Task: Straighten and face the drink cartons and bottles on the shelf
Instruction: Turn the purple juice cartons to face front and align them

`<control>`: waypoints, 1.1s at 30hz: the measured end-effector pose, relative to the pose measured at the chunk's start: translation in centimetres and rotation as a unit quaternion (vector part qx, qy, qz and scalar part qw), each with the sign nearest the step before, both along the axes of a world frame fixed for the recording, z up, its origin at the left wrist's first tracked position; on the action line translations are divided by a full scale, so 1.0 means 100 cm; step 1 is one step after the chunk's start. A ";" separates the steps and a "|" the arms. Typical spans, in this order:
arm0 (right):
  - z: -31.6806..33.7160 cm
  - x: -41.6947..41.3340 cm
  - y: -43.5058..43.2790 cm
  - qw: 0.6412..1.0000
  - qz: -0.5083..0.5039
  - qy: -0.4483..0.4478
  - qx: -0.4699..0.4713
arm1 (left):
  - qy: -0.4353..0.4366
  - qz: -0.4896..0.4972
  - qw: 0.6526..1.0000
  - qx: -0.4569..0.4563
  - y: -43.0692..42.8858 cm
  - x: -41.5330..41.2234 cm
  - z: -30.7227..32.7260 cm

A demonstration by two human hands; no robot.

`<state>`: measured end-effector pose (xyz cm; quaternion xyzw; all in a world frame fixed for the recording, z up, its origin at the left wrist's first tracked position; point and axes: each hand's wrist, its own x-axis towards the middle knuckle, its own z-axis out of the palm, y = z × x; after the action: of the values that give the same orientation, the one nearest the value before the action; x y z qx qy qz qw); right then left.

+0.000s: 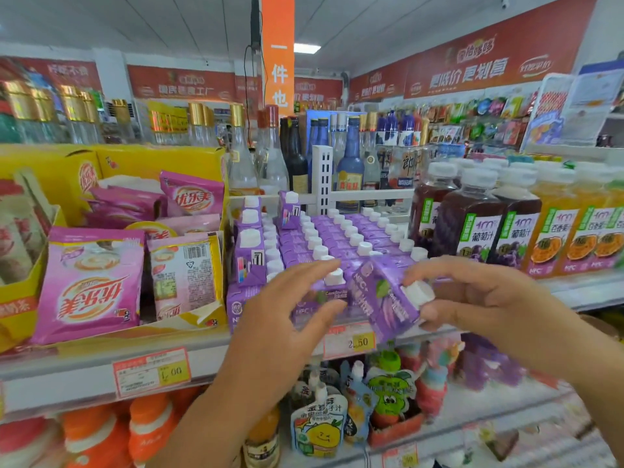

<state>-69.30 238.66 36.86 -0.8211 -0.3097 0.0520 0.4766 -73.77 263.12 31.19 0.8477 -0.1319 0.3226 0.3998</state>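
Two hands are at the front row of the drink cartons. My right hand [483,298] pinches a purple paper carton with a white screw cap [381,298], thumb under and fingers over the cap end. The carton leans hard to the right, its lower end in front of the yellow price tag [349,339] on the white shelf edge [67,369]. My left hand [287,312] is spread wide, fingers fairly straight, steadying the upright neighbour carton [332,288] just to the left.

I judge I am mid-straightening. The next move calls for tipping the leaning carton upright, label forward, and seating it flush in the front row.

Behind, the capped purple rows [337,231] run tidy. One lone carton [289,209] stands on top, far left. Dark grape-juice bottles [472,228] stand to the right, labels facing me.
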 end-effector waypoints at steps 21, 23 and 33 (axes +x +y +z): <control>0.048 0.091 0.007 0.928 -0.158 -0.160 -0.296 | -0.124 0.136 0.946 0.266 0.028 0.033 -0.024; 0.047 0.090 0.005 0.927 -0.155 -0.163 -0.301 | -0.119 0.131 0.949 0.261 0.028 0.033 -0.024; 0.078 0.086 0.056 0.934 -0.071 -0.257 -0.238 | -0.238 0.164 0.944 0.161 0.050 0.012 0.006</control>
<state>-60.68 244.27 44.61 -0.9157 -0.3408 -0.1224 0.1740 -72.59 268.09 31.81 0.8091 -0.1322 0.5508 0.1566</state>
